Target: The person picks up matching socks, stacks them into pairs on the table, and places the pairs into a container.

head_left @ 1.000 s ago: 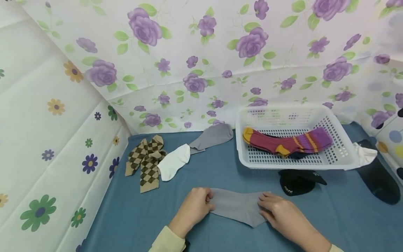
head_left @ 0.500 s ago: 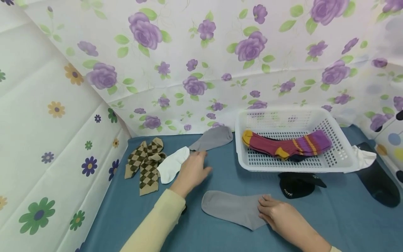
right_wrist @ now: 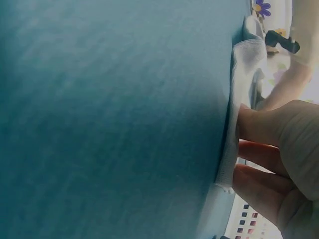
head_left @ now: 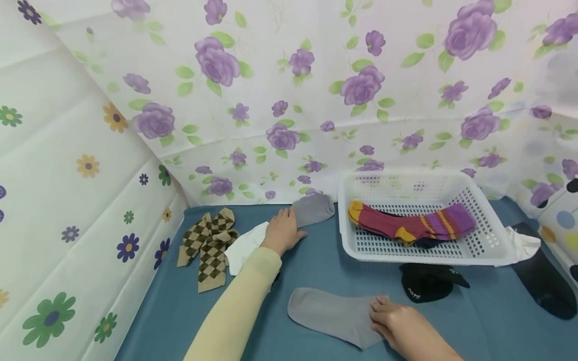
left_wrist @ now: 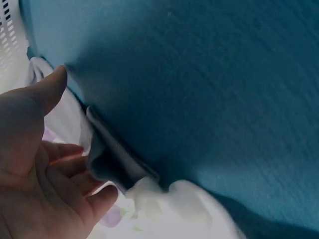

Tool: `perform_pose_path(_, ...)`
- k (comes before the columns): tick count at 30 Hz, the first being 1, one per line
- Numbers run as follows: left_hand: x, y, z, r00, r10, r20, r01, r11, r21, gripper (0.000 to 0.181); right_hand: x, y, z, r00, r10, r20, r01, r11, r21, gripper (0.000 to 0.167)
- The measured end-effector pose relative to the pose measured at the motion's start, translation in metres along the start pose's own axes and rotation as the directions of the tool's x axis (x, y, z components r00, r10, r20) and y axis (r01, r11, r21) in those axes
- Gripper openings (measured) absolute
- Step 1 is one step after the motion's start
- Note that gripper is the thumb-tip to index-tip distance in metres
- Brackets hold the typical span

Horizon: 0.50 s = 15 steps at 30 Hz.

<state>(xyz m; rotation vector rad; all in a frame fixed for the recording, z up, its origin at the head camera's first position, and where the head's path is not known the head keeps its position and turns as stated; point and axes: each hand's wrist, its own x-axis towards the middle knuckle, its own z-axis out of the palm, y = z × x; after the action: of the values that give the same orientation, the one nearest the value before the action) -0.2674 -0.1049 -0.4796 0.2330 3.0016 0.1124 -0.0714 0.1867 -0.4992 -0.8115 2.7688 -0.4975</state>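
Note:
A grey sock [head_left: 329,316] lies flat near the front of the blue cloth. My right hand [head_left: 399,326] rests on one end of it; in the right wrist view its thumb and fingertips touch the sock [right_wrist: 247,62]. Farther back, my left hand [head_left: 282,233] reaches a second grey sock [head_left: 313,210]. From the left wrist, the thumb stands apart and the fingers touch the sock's dark folded part [left_wrist: 112,154]. Beneath the left wrist sits a white sock [head_left: 244,248], partly covered by the hand and sleeve.
Checkered brown socks [head_left: 212,253] lie at the left. A white basket [head_left: 406,259] at the back right holds striped red and purple socks [head_left: 417,226] on something dark. Black socks [head_left: 426,286] lie before it; a black sock [head_left: 548,286] and white cloth [head_left: 524,245] lie right.
My left hand has left the near grey sock and moved back to the far grey one. The right hand has stayed on the near sock. The head view has tilted up slightly.

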Motion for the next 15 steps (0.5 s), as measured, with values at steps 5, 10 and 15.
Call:
perform_pose_path(5, -0.001, 0.005, 0.002, 1.0, 0.022, -0.004, -0.022, 0.999, 0.044, 0.086, -0.002, 0.001, 0.002, 0.999, -0.012, -0.051, 0.012, 1.0, 0.001, 0.025)
perform_pose_path(10, -0.004, 0.012, -0.001, 0.997, 0.066, -0.05, -0.059, 0.991, 0.117, 0.071, -0.004, 0.002, 0.005, 0.997, -0.008, -0.076, 0.008, 1.0, 0.006, 0.026)
perform_pose_path(15, -0.005, 0.019, 0.002, 0.988, 0.121, -0.094, -0.105, 0.982, 0.158, 0.027, -0.004, 0.001, 0.006, 0.997, 0.006, -0.078, -0.005, 1.0, 0.014, 0.026)
